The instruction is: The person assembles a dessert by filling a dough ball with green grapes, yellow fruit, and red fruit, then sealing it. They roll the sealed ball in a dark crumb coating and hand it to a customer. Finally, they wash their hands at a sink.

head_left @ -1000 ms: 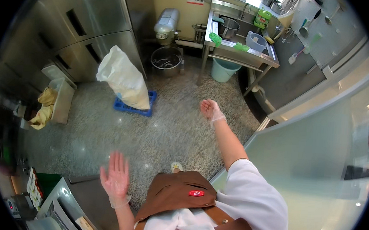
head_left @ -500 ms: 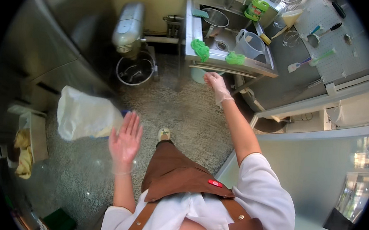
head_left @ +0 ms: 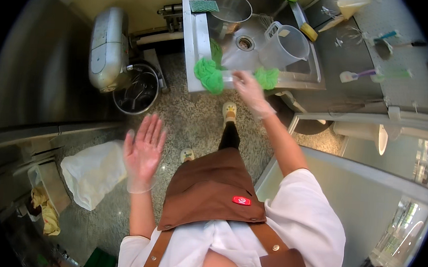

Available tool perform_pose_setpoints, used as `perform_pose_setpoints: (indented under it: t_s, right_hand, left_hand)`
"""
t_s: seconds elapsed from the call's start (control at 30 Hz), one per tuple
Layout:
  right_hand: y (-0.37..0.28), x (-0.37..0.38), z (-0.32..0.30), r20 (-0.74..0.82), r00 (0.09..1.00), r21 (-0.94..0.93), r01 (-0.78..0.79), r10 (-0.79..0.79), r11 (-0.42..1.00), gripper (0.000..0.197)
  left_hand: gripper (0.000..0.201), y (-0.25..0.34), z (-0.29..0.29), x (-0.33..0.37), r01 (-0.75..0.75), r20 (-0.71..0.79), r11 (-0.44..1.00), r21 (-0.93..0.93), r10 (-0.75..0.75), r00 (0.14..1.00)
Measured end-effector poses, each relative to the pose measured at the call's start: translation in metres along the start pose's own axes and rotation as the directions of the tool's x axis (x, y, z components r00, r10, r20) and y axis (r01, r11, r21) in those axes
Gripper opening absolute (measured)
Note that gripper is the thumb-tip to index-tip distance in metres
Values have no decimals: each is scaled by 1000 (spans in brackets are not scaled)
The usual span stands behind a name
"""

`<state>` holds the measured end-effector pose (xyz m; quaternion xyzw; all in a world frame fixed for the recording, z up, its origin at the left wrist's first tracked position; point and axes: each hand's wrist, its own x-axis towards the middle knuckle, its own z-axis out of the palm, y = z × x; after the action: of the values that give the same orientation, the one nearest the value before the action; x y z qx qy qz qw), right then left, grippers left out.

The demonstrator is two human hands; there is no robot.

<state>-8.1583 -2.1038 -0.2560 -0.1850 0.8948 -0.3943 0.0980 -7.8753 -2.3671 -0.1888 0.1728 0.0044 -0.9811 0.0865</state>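
Note:
My left hand [head_left: 146,151], in a clear thin glove, is raised with its palm up and fingers stretched out, holding nothing. My right hand [head_left: 250,91], gloved too, is over the sink's front edge with its fingers curled together; whether anything is in them is hidden. It lies between a bunched green cloth [head_left: 209,76] on its left and a smaller green cloth [head_left: 266,78] close on its right, both draped on the rim. Inside the metal sink [head_left: 193,38] stand a steel pot [head_left: 230,10] and a clear plastic measuring jug [head_left: 287,45].
A stand mixer [head_left: 107,46] with a metal bowl [head_left: 137,91] stands left of the sink. A white sack [head_left: 94,172] lies on the floor at the left. Whisks and spatulas [head_left: 357,75] hang on the right wall. A yellow sponge [head_left: 308,32] rests on the sink's rim.
I have come closer to the sink, which now shows larger and nearer. My right hand has come to its front edge. The left hand stays raised with its palm up.

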Motion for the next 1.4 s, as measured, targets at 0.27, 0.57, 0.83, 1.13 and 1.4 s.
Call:
perform_pose_setpoints:
  t_s: [0.27, 0.57, 0.83, 1.13, 1.4]
  right_hand:
    - [101, 60, -115, 358, 929, -429, 251, -91, 868, 47]
    - [115, 199, -150, 419, 896, 229, -264, 150, 937, 37]
    - [118, 302, -183, 541, 841, 419, -281, 11, 864, 38]
    - [191, 575, -237, 12, 945, 99, 325, -328, 941, 36]
    - [210, 660, -201, 161, 931, -18, 336, -329, 942, 36]
  left_hand:
    - [63, -76, 50, 138, -109, -124, 994, -10, 107, 987]
    - [63, -196, 110, 338, 158, -160, 946, 284, -115, 980]
    - [41, -264, 102, 496, 169, -179, 640, 749, -50, 983]
    - [49, -284, 128, 548, 233, -249, 719, 654, -86, 965]
    - [47, -313, 118, 605, 126, -170, 877, 464, -52, 984]
